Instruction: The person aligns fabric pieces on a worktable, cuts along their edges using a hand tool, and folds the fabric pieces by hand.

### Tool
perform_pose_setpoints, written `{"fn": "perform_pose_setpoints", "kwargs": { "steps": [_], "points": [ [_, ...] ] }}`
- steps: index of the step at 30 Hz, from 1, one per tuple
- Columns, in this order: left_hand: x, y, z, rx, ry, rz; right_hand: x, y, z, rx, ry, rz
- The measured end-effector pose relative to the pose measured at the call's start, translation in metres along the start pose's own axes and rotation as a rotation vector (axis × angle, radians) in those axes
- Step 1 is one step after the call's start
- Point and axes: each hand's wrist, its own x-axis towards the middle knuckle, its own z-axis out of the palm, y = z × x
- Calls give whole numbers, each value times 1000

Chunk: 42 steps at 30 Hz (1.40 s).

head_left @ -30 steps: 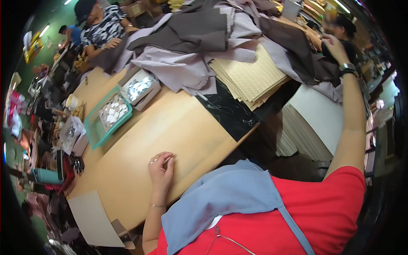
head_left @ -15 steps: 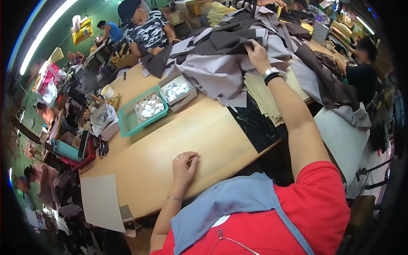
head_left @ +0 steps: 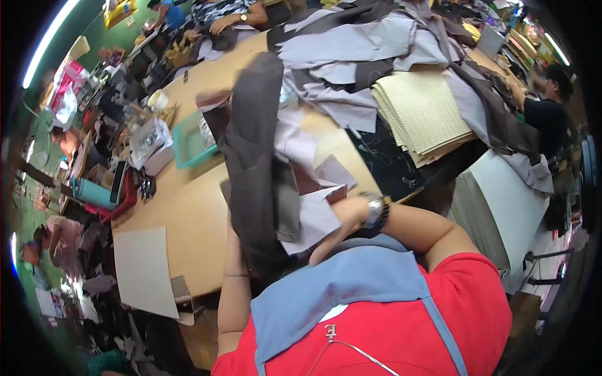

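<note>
Beyond, cloth heap: dark brown and pale lilac pieces (head_left: 351,44) lie rumpled over the table's far side.
White sheets: a thick stack (head_left: 501,194) stands beyond the table's right edge, cloth hanging over its far corner.
Dark cloth: one long piece (head_left: 254,144) extends from near the worker's apron (head_left: 345,276) across the table, with pale pieces (head_left: 313,219) against its right side; it blocks the view of part of the teal tray (head_left: 179,147).
Cream sheets: a textured stack (head_left: 426,113) sits beside the heap, next to a black sheet (head_left: 385,166).
White box: an open-topped carton (head_left: 150,147) stands left of the tray.

Table: bare tan wood (head_left: 182,213) shows to the left of the dark cloth; a grey board (head_left: 144,269) lies at the near left corner.
Workroom: green wall (head_left: 94,37), a lit tube (head_left: 53,41), one co-worker in patterned sleeves (head_left: 251,12) at the far end, another in black (head_left: 545,122) at right.

Right hand: blurred (head_left: 345,219), elbow bent, it reaches in at the edge of the pale pieces; whether it grips them cannot be told.
Left hand: forearm pointing forward, the hand (head_left: 234,244) is at the dark cloth's left edge, fingers hidden, grip impossible to tell.
</note>
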Motion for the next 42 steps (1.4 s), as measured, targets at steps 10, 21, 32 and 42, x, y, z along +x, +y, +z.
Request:
{"fn": "perform_pose_setpoints", "kwargs": {
  "steps": [10, 21, 32, 42],
  "points": [
    [-27, 77, -70, 1004, 378, 186, -121, 85, -87, -852, 918, 1038],
    [-24, 33, 33, 2046, -46, 402, -113, 106, -54, -203, 1321, 558],
    [-49, 174, -140, 432, 964, 580, -129, 119, -44, 378, 1381, 331],
    [-25, 63, 58, 2141, 411, 338, -105, 106, -38, 64, 1293, 495]
  ]
}}
